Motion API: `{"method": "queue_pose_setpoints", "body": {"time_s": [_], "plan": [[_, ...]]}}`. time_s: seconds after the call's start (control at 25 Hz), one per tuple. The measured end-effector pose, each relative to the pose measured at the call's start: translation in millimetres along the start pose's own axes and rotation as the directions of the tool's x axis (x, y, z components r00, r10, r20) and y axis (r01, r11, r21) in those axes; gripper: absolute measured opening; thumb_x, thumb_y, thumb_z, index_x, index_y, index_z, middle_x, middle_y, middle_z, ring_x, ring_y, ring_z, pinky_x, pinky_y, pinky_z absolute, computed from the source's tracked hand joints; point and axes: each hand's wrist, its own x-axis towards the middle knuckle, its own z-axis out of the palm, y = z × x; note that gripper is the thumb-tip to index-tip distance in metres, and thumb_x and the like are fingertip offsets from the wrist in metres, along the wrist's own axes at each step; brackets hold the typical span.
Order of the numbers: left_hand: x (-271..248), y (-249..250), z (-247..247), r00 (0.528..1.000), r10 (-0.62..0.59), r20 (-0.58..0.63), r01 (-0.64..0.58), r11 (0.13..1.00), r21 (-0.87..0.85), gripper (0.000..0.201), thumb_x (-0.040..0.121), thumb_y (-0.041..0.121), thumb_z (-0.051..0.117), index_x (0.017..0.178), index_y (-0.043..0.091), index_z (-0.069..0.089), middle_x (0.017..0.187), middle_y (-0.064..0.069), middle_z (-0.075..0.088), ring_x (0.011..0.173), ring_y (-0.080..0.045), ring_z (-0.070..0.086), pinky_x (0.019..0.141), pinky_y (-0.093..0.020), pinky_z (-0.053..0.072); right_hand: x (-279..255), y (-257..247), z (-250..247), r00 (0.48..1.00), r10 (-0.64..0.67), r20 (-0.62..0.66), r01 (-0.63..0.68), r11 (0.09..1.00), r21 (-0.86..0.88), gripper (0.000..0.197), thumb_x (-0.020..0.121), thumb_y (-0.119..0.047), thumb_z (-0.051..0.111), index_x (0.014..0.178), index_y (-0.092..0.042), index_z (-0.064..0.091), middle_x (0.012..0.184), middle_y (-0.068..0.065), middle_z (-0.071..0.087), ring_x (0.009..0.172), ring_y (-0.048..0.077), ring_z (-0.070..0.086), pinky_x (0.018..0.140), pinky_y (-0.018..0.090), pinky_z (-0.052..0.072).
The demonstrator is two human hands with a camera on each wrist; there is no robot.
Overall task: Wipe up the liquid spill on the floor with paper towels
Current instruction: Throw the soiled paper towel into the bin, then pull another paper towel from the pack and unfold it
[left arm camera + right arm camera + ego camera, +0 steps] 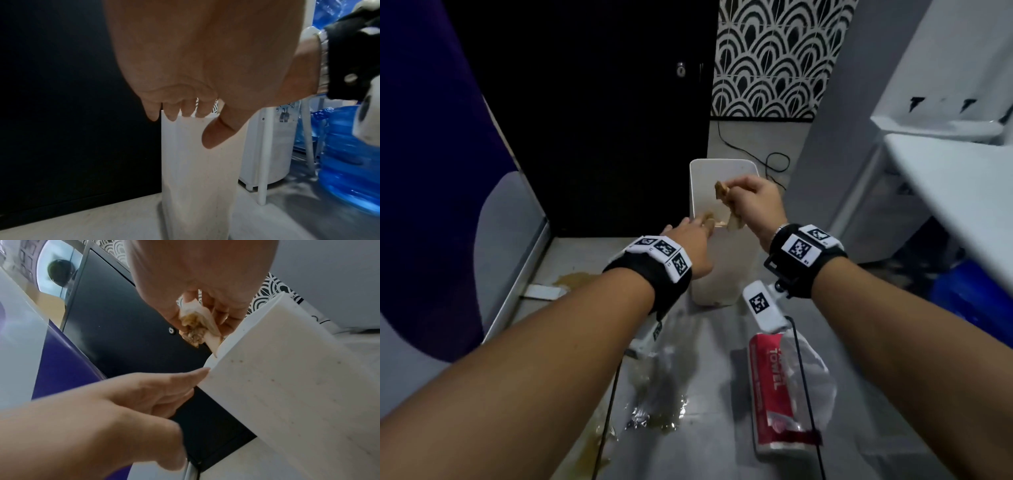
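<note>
A tall white bin (pixel 722 161) stands on the floor by a black cabinet. My right hand (pixel 732 195) pinches a wet, brown-stained paper towel (pixel 722 193) over the bin's mouth; in the right wrist view the towel (pixel 197 327) hangs from my fingertips (pixel 224 316) just above the bin's rim (pixel 287 386). With straight fingers, my left hand (pixel 690 234) touches the near left rim; its fingertips (pixel 174 113) reach the bin's top edge (pixel 197 170). Yellowish liquid (pixel 661 407) lies on the floor below my arms, with a second puddle (pixel 575 279) at the left.
A red paper towel pack (pixel 774 387) in torn plastic lies on the floor at the right. A black cabinet (pixel 602 137) stands behind the bin, a white table (pixel 962 178) on the right, blue water jugs (pixel 349 154) under it. A cable (pixel 774 161) trails past the bin.
</note>
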Motion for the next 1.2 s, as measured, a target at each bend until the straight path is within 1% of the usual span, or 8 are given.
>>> {"method": "queue_pose_setpoints", "body": {"time_s": [0.16, 0.36, 0.48, 0.68, 0.84, 0.96, 1.08, 1.2], "plan": [[-1, 4, -3, 0.998, -0.048, 0.033, 0.046, 0.997, 0.059, 0.083, 0.088, 0.023, 0.05, 0.157, 0.019, 0.003, 0.165, -0.004, 0.001, 0.151, -0.03, 0.008, 0.122, -0.047, 0.009, 12, 20, 3, 0.974, -0.183, -0.135, 0.156, 0.97, -0.186, 0.01, 0.087, -0.018, 0.069, 0.095, -0.02, 0.065, 0.09, -0.002, 0.062, 0.079, 0.014, 0.059, 0.07, 0.034, 0.053], [1, 11, -3, 0.996, -0.084, 0.021, 0.082, 0.991, 0.106, 0.086, 0.087, 0.027, 0.051, 0.157, 0.019, 0.002, 0.165, -0.004, 0.002, 0.15, -0.034, 0.01, 0.122, -0.049, 0.008, 13, 35, 7, 0.977, -0.211, -0.031, 0.16, 0.821, -0.548, 0.015, 0.088, -0.031, 0.069, 0.095, -0.018, 0.073, 0.097, -0.001, 0.071, 0.092, 0.016, 0.064, 0.082, 0.036, 0.053], [3, 9, -1, 0.994, -0.106, 0.027, 0.103, 0.988, 0.114, 0.087, 0.088, 0.032, 0.052, 0.157, 0.021, 0.0, 0.165, -0.002, 0.0, 0.15, -0.036, 0.007, 0.121, -0.052, 0.005, 5, 36, -2, 0.978, -0.208, 0.024, 0.184, 0.801, -0.57, 0.023, 0.091, -0.036, 0.065, 0.098, -0.017, 0.076, 0.102, -0.001, 0.074, 0.098, 0.017, 0.066, 0.088, 0.031, 0.05], [-2, 6, 15, 0.995, -0.095, -0.045, 0.097, 0.993, 0.061, 0.092, 0.086, 0.037, 0.056, 0.156, 0.025, -0.002, 0.165, 0.002, -0.004, 0.15, -0.035, -0.001, 0.12, -0.055, -0.001, -31, 41, -45, 0.887, -0.458, 0.055, 0.397, 0.696, -0.598, 0.021, 0.091, -0.033, 0.065, 0.089, -0.014, 0.074, 0.088, 0.0, 0.07, 0.086, 0.015, 0.062, 0.08, 0.023, 0.042], [-5, 20, 48, 0.954, -0.122, -0.274, 0.128, 0.992, 0.006, 0.097, 0.084, 0.039, 0.057, 0.156, 0.015, -0.001, 0.164, -0.005, -0.008, 0.15, -0.031, -0.012, 0.12, -0.055, -0.006, -98, 73, -95, 0.99, -0.135, 0.045, 0.12, 0.62, -0.775, 0.043, 0.085, -0.068, 0.055, 0.092, -0.026, 0.062, 0.085, -0.007, 0.059, 0.077, 0.013, 0.057, 0.067, 0.032, 0.047], [-22, 56, 98, 0.854, 0.01, -0.52, -0.049, 0.997, -0.062, 0.095, 0.079, 0.036, 0.052, 0.156, 0.01, 0.003, 0.164, -0.012, -0.008, 0.151, -0.029, -0.011, 0.121, -0.053, -0.003, -158, 108, -116, 0.99, 0.13, -0.056, -0.118, 0.538, -0.835, 0.065, 0.079, -0.084, 0.045, 0.105, -0.024, 0.051, 0.105, -0.003, 0.058, 0.091, 0.021, 0.06, 0.073, 0.035, 0.046], [-48, 95, 168, 0.945, 0.109, -0.309, -0.176, 0.964, -0.198, 0.094, 0.083, 0.044, 0.052, 0.156, 0.016, 0.001, 0.165, -0.006, -0.005, 0.152, -0.023, -0.005, 0.121, -0.051, 0.01, -190, 141, -118, 0.958, 0.26, -0.122, -0.235, 0.465, -0.854, 0.06, 0.086, -0.078, 0.041, 0.102, -0.02, 0.045, 0.106, 0.007, 0.063, 0.094, 0.032, 0.064, 0.07, 0.035, 0.042], [-62, 122, 226, 0.989, 0.004, 0.149, 0.06, 0.904, -0.423, 0.125, 0.063, 0.073, 0.062, 0.153, 0.029, -0.013, 0.164, -0.002, 0.004, 0.149, -0.032, 0.014, 0.115, -0.055, 0.026, -199, 159, -119, 0.965, 0.227, -0.133, -0.202, 0.312, -0.928, 0.047, 0.1, -0.059, 0.029, 0.103, -0.017, 0.049, 0.095, 0.014, 0.071, 0.089, 0.036, 0.067, 0.064, 0.034, 0.036]]}}
